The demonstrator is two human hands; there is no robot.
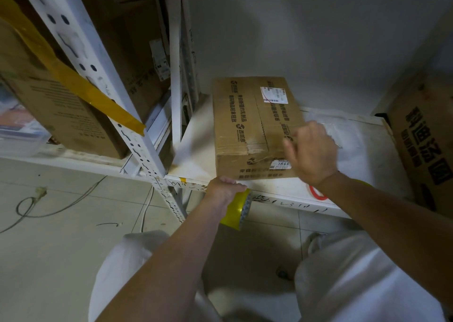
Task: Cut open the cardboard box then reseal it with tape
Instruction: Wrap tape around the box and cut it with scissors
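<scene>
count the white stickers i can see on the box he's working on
2. One label lies on the top of the cardboard box, far right; one sticker is on its near side. Hidden faces may carry more.

A single wide-angle camera sits on the person's head. It looks forward and steeply down, close over a white shelf point(282, 189) and tiled floor point(61, 248).

The cardboard box point(255, 125) sits on the shelf point(196, 150) (a tape roll point(239, 209) just before its front edge), another box point(426, 145) to its right.
</scene>
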